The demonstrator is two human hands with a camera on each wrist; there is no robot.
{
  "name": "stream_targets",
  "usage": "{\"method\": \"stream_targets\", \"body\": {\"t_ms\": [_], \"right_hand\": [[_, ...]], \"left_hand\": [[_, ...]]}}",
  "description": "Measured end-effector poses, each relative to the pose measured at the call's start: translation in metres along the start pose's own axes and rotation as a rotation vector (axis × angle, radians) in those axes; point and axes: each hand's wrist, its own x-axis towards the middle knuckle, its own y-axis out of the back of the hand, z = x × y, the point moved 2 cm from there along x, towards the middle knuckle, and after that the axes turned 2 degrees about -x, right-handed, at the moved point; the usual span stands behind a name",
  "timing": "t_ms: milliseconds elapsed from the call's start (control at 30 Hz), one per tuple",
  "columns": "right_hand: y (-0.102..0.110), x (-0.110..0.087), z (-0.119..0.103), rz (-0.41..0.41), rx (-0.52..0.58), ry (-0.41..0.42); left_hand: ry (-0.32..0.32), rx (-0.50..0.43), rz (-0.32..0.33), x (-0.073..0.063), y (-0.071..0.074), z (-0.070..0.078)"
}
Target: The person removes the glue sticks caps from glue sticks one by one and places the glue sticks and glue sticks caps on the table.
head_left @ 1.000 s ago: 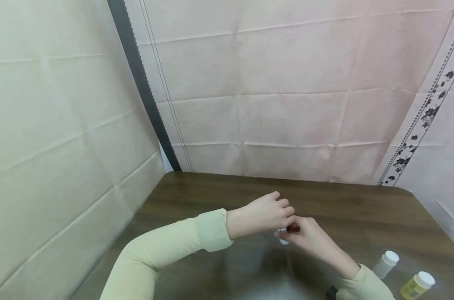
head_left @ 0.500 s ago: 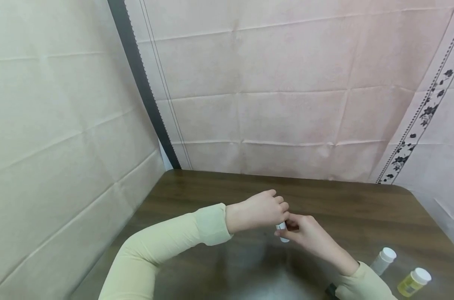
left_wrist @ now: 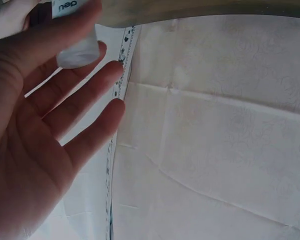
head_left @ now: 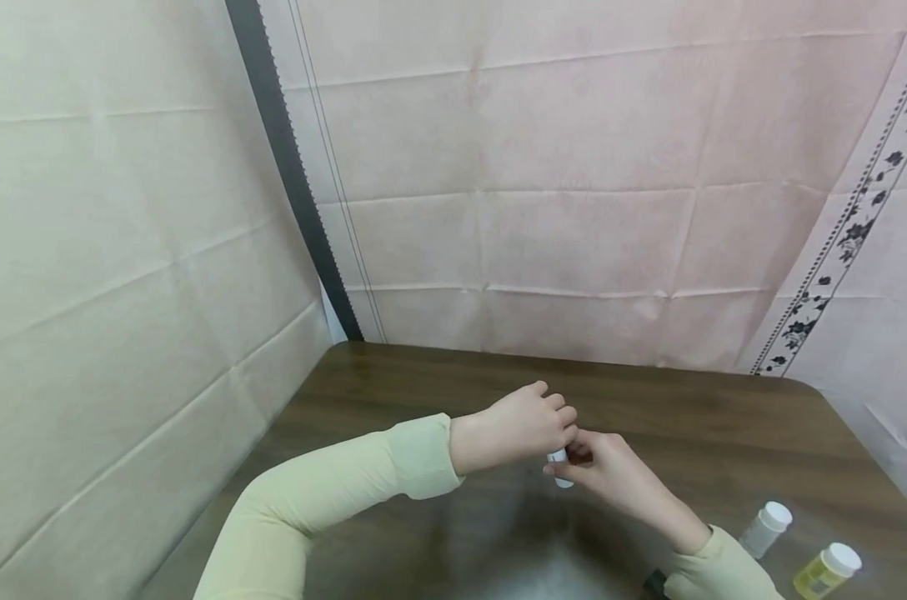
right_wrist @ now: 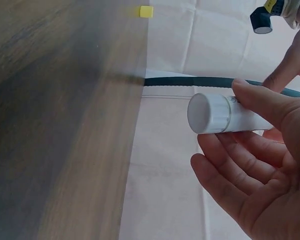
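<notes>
Both hands hold a small white tube (head_left: pixel 562 477), shaped like a glue stick, above the dark wooden table. My right hand (head_left: pixel 611 467) grips its lower part between thumb and fingers. The tube's round white bottom end and a seam line show in the right wrist view. My left hand (head_left: pixel 513 429) pinches the upper part from above, its thumb crossing the printed lettering in the left wrist view. There the tube's pale upper end (left_wrist: pixel 79 55) pokes out past the thumb (left_wrist: pixel 55 37), while the other fingers (left_wrist: pixel 90 130) spread loosely. In the head view the left hand hides the tube's top.
To the right on the table (head_left: pixel 393 542) stand a clear bottle with a white cap (head_left: pixel 765 528) and a yellow bottle with a white cap (head_left: pixel 827 569). A black object (head_left: pixel 655 583) shows beside the right sleeve. Pale cloth (head_left: pixel 573 208) hangs behind and left.
Both hands have shifted slightly left with the tube between them. More of the tube shows beneath the left hand than a second ago. The bottles stay put.
</notes>
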Motion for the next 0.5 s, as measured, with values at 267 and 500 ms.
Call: {"method": "stream_targets", "body": {"t_ms": [267, 500], "right_hand": [[-0.001, -0.001, -0.001, -0.012, 0.009, 0.003], [0.004, -0.004, -0.001, -0.013, 0.004, -0.008]], "left_hand": [[0.009, -0.019, -0.020, 0.001, -0.001, -0.001], [0.056, -0.067, -0.033, -0.003, 0.007, -0.017]]}}
